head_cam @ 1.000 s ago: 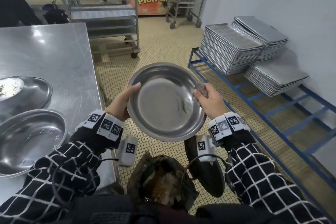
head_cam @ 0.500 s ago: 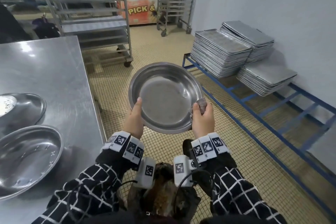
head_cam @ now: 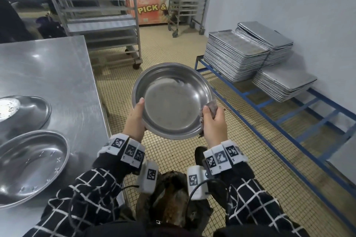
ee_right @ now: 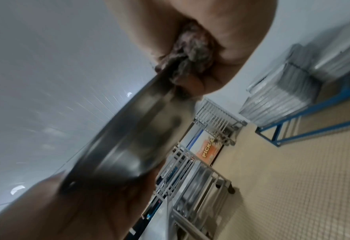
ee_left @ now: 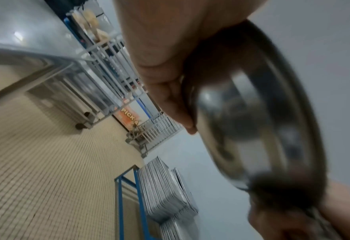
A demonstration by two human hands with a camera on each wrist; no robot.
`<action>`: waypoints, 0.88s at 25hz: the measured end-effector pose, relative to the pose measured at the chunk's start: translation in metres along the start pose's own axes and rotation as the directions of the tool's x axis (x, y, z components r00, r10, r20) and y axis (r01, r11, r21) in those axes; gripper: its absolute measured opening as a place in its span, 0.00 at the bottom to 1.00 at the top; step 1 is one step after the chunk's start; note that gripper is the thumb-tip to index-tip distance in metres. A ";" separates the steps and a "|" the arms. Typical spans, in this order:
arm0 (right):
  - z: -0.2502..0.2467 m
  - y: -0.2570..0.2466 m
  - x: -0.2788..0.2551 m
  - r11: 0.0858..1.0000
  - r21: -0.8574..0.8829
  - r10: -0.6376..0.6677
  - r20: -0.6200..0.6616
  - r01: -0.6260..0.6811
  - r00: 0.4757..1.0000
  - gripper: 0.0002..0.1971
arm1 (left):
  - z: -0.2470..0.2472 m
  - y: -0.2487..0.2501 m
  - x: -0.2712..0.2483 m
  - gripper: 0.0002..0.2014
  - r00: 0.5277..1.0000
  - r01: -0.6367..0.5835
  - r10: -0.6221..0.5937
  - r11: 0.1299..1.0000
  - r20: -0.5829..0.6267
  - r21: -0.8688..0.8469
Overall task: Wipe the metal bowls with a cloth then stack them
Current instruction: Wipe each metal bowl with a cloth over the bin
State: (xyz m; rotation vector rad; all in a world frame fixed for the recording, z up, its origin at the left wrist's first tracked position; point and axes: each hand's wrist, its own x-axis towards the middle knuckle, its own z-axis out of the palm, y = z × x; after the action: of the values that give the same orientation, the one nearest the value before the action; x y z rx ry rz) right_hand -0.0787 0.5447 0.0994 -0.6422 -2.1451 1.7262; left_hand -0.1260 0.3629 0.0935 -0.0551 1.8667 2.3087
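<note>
I hold a round metal bowl (head_cam: 172, 100) in the air over the tiled floor, its hollow facing me. My left hand (head_cam: 134, 119) grips its left rim, thumb inside and fingers behind. My right hand (head_cam: 212, 121) pinches a dark crumpled cloth (head_cam: 211, 106) against the right rim. In the left wrist view the bowl (ee_left: 252, 116) is blurred, with the cloth (ee_left: 287, 190) at its far edge. In the right wrist view the cloth (ee_right: 190, 53) sits bunched in my fingers on the bowl (ee_right: 128, 142). Two more metal bowls (head_cam: 28, 163) (head_cam: 25, 113) lie on the steel table at left.
The steel table (head_cam: 48, 67) fills the left side. A low blue rack (head_cam: 269, 113) with stacks of metal trays (head_cam: 235, 54) runs along the right wall. Wheeled tray racks (head_cam: 100, 15) stand behind. A bin or bag (head_cam: 173, 202) sits at my feet.
The bowl has come down closer to my body and both hands have slid toward its near edge. The cloth has moved along the right rim toward me.
</note>
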 end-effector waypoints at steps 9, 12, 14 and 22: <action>-0.021 -0.007 0.020 0.999 -0.043 -0.015 0.028 0.016 0.999 0.09 | -0.022 -0.006 0.014 0.37 0.975 0.016 -0.015 1.000 0.222 -0.004; -0.033 -0.012 0.031 0.978 -0.183 -0.063 0.174 0.095 0.983 0.08 | -0.031 0.006 0.012 0.24 0.960 0.001 0.004 1.000 0.279 -0.020; -0.031 -0.012 0.029 0.971 -0.211 -0.067 0.196 0.109 0.978 0.09 | -0.028 0.007 0.007 0.19 0.980 0.023 -0.027 0.999 0.199 0.023; 0.007 0.001 0.001 0.996 0.075 0.045 -0.052 -0.041 0.998 0.09 | 0.007 -0.016 -0.001 0.17 0.999 0.036 -0.035 0.990 -0.010 0.139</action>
State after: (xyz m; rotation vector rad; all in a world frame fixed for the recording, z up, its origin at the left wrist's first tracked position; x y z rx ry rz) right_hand -0.0825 0.5397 0.0967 -0.7119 -2.0360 1.7803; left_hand -0.1225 0.3731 0.0801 -0.0778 2.0079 2.1520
